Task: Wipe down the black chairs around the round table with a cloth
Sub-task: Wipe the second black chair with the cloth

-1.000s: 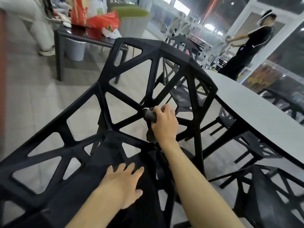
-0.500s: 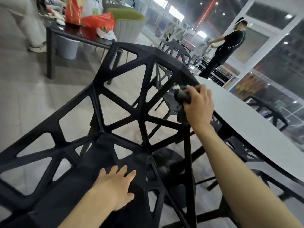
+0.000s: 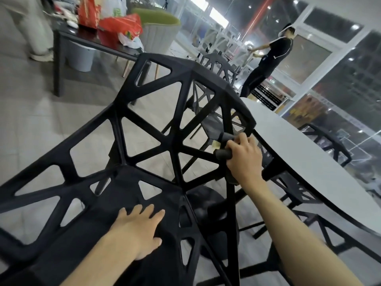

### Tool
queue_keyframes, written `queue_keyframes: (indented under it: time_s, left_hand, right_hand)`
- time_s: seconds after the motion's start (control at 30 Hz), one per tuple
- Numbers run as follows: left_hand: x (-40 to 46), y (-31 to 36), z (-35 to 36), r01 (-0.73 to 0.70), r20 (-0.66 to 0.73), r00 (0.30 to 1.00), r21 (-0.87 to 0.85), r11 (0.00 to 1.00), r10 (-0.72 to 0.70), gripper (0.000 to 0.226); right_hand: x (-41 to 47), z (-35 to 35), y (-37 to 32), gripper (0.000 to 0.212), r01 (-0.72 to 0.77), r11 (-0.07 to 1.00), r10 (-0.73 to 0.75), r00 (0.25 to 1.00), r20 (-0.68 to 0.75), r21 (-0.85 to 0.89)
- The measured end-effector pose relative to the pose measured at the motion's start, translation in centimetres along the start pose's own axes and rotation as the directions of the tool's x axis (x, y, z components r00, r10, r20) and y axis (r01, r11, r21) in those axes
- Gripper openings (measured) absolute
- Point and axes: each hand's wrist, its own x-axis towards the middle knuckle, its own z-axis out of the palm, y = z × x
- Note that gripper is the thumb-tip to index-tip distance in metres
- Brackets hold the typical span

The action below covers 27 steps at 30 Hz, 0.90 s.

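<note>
A black chair (image 3: 144, 139) with a lattice of triangular openings fills the middle of the view. My right hand (image 3: 244, 159) grips a dark grey cloth (image 3: 223, 153) and presses it against the right upright strut of the backrest. My left hand (image 3: 137, 230) rests flat with straight fingers on the chair's seat. The round grey table (image 3: 305, 162) lies just right of the chair. More black chairs stand behind the backrest (image 3: 216, 65) and across the table (image 3: 329, 141); another sits at the lower right, under the table edge.
A dark side table (image 3: 86, 38) at the upper left carries red bags (image 3: 115, 27), with a grey bin (image 3: 80, 56) beneath it. A person in black (image 3: 266, 60) stands at the back right. Someone's legs (image 3: 37, 27) are at the far left. Tiled floor spreads left of the chair.
My right hand with the cloth went up from the middle of the backrest to its upper right edge, then came down the right strut. My left hand stayed on the seat.
</note>
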Motion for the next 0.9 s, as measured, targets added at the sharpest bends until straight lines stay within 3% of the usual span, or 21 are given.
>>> queue_keyframes:
  time_s: [0.1, 0.2, 0.37, 0.53, 0.63, 0.7, 0.83, 0.9]
  left_hand:
    - [0.3, 0.0, 0.0, -0.007, -0.030, 1.000, 0.004, 1.000, 0.007, 0.074]
    - [0.7, 0.2, 0.2, -0.009, -0.073, 0.997, 0.019, 1.000, 0.011, 0.073]
    - [1.2, 0.7, 0.7, -0.013, -0.145, 0.989, 0.033, 0.999, 0.017, 0.073]
    - [1.0, 0.2, 0.6, 0.008, -0.187, 0.982, 0.040, 0.999, 0.000, 0.074]
    - [0.6, 0.2, 0.3, 0.016, -0.204, 0.979, 0.038, 0.999, -0.008, 0.073]
    - [0.4, 0.0, 0.2, 0.017, -0.206, 0.978, 0.031, 0.999, -0.010, 0.073]
    - [0.2, -0.8, 0.1, 0.021, -0.226, 0.974, 0.029, 0.999, -0.013, 0.072]
    - [0.2, -1.0, 0.0, 0.019, -0.229, 0.973, 0.022, 1.000, -0.013, 0.071]
  right_hand:
    - [3.6, -2.9, -0.5, 0.026, -0.015, 0.994, 0.034, 0.985, -0.170, 0.109]
    - [9.4, -4.8, -1.1, 0.025, 0.014, 0.995, 0.019, 0.946, -0.325, 0.099]
    - [12.4, -3.7, 0.2, 0.027, 0.048, 0.997, -0.058, 0.978, -0.200, -0.052]
    - [6.3, -2.2, 2.6, 0.028, -0.063, 0.994, 0.051, 0.990, -0.134, -0.093]
    - [2.2, -0.7, 2.3, 0.035, -0.039, 0.987, 0.027, 0.996, -0.082, -0.156]
    - [-0.3, 0.3, 1.0, 0.037, -0.083, 0.990, 0.080, 0.996, -0.027, -0.114]
    - [-5.7, 1.8, -1.3, 0.025, -0.357, 0.925, 0.334, 0.927, 0.169, 0.129]
    - [-7.1, 1.5, -1.1, 0.022, -0.334, 0.934, 0.307, 0.933, 0.187, 0.130]
